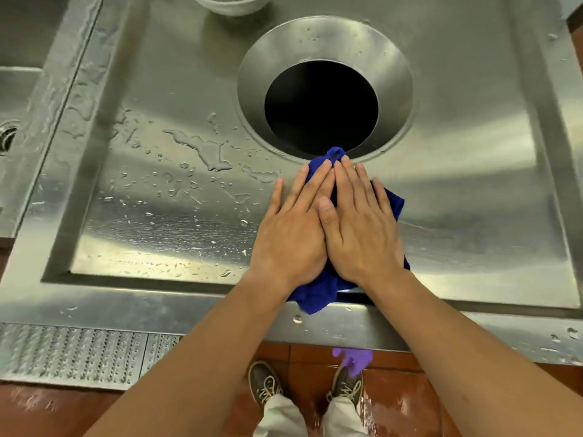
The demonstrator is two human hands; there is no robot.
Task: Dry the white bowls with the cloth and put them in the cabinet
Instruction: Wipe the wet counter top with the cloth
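Pressing flat on a blue cloth (318, 293), both hands are laid palm-down with fingers extended, nothing being gripped; the left hand (291, 230) is overlapped by the thumb of the right hand (359, 228). The cloth is spread on a wet stainless steel counter (157, 216), just below a round waste chute opening (321, 105). One white bowl (232, 4) is partly seen at the top edge. Red floor tiles (410, 398), two laced shoes (264, 386) and a purple glove (355, 359) are visible below.
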